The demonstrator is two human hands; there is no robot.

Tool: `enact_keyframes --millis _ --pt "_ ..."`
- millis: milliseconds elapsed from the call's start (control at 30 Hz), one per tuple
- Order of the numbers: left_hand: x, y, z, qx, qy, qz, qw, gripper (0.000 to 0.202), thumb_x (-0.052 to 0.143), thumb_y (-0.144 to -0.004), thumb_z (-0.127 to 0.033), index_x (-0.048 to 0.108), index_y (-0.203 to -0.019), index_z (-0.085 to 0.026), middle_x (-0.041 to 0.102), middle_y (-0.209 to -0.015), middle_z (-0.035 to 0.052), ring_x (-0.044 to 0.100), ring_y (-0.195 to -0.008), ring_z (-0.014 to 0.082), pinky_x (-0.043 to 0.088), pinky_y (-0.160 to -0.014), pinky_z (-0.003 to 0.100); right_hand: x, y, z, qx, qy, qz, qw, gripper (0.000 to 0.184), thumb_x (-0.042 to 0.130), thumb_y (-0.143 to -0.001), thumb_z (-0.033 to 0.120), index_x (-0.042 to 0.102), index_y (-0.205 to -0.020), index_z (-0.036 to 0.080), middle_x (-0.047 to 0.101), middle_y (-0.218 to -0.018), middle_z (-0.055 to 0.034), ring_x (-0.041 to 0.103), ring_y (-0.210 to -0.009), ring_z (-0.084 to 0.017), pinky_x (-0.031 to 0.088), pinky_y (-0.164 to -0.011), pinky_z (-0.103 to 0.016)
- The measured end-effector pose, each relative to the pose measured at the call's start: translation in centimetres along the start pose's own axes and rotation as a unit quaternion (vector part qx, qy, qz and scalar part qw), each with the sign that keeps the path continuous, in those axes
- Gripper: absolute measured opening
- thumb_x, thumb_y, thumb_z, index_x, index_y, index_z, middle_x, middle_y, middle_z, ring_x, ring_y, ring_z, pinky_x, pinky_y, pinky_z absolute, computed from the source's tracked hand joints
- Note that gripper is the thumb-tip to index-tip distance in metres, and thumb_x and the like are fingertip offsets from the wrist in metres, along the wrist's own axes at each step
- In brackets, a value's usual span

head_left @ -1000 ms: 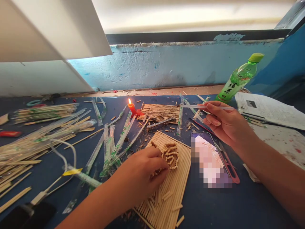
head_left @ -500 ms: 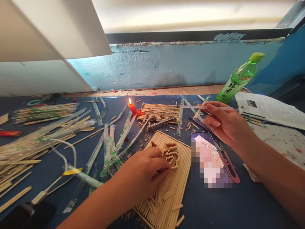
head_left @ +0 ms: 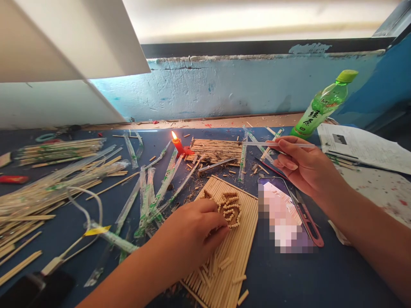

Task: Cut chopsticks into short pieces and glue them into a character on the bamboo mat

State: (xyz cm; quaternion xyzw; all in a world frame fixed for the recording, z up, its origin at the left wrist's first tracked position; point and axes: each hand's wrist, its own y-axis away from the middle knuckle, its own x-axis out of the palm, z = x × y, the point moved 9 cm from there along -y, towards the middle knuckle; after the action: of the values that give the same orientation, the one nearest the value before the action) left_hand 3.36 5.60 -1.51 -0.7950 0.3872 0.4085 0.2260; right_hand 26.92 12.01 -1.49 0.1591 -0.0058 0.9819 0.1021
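My right hand [head_left: 300, 164] pinches a thin, translucent glue stick [head_left: 257, 143], held level above the table with its dark tip pointing left toward a lit red candle [head_left: 180, 147]. My left hand [head_left: 199, 231] is closed over a panel of wooden sticks laid side by side [head_left: 245, 218]. Its thumb and fingertips press together beside raised, curving rows of small wooden pieces [head_left: 233, 209] on the panel. Whatever those fingertips hold is hidden. Short cut stick pieces [head_left: 226, 262] lie loose on the panel's lower part.
Behind the panel lies a darkened stick mat [head_left: 216, 149] amid scraps. A phone [head_left: 279, 209] and a pink-handled cutter [head_left: 310, 226] lie to the right. A green bottle [head_left: 316, 109] stands near papers [head_left: 362, 145]. Wrapped chopsticks [head_left: 61, 152] and a white cable [head_left: 101, 205] spread leftward.
Both hands stay almost still in the same places. The candle flame leans slightly more to the left.
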Motion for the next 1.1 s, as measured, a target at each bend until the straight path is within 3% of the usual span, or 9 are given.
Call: enact_keyframes --millis 433,733,1100 --pt "0.41 0.00 -0.12 0.005 -0.005 0.012 1.000 0.028 0.050 -0.099 -0.023 0.076 -0.090 -0.017 0.062 -0.082 0.0052 0.058 -0.078 0.0189 0.045 -0.067 0.030 0.14 0.08 -0.10 0.002 0.001 0.004 1.000 0.002 0.076 -0.085 0.023 0.075 -0.086 0.022 0.074 -0.096 -0.0023 0.033 -0.044 -0.003 0.045 -0.052 -0.025" --pt "-0.28 0.15 -0.04 -0.005 0.006 -0.003 1.000 0.022 0.056 -0.097 -0.020 0.077 -0.093 -0.018 0.064 -0.082 0.0039 0.060 -0.079 0.0184 0.045 -0.068 0.029 -0.01 0.08 -0.05 0.000 0.000 -0.003 1.000 0.002 0.078 -0.083 0.023 0.076 -0.084 0.023 0.074 -0.095 -0.0018 0.034 -0.044 -0.002 0.047 -0.051 -0.024" --pt "0.12 -0.04 -0.26 -0.002 0.001 0.011 1.000 0.026 0.052 -0.096 -0.014 0.078 -0.093 -0.017 0.064 -0.082 0.0047 0.060 -0.078 0.0183 0.045 -0.067 0.030 0.15 0.09 -0.16 0.004 -0.001 0.006 1.000 0.004 0.078 -0.083 0.023 0.076 -0.087 0.022 0.075 -0.095 -0.0021 0.034 -0.044 -0.003 0.048 -0.051 -0.022"
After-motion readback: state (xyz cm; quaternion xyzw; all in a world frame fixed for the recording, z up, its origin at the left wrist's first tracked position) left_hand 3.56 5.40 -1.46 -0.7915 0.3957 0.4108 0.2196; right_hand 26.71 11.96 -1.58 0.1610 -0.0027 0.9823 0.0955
